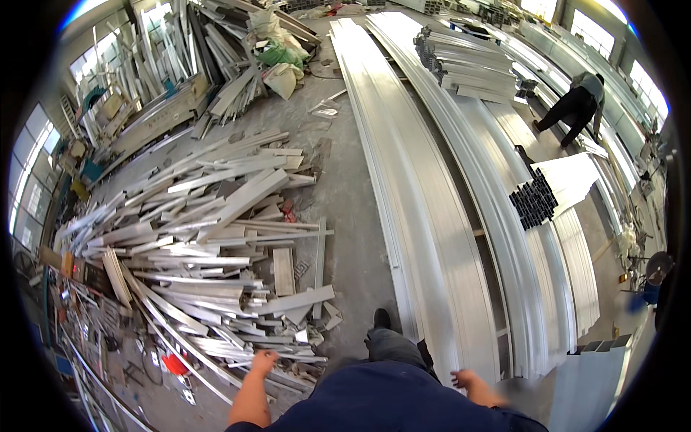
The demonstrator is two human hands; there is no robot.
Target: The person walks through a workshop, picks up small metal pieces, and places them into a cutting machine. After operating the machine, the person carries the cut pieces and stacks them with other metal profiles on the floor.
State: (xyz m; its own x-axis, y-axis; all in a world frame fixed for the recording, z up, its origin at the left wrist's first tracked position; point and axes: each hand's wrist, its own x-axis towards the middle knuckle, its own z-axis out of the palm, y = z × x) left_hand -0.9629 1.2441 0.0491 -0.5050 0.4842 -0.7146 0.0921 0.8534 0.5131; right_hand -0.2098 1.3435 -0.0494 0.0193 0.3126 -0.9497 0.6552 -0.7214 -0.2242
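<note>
My left hand [265, 362] hangs at the lower left beside a heap of metal offcuts [230, 237], its fingers loosely bent and nothing visible in them. My right hand [466, 379] is low on the other side of my body, over the near end of a long stack of silvery metal profiles [425, 223]. Its fingers are a little apart and I see nothing held there. Whether that hand touches the stack cannot be told. One dark shoe [381, 318] shows on the grey floor between heap and stack.
Rows of long profiles [504, 237] run on the right, with bundles of tubes [533, 198] across them. Another person [576, 108] bends over beyond these. Upright bars [180, 50] lean at the far left. A red object [174, 364] lies near the heap.
</note>
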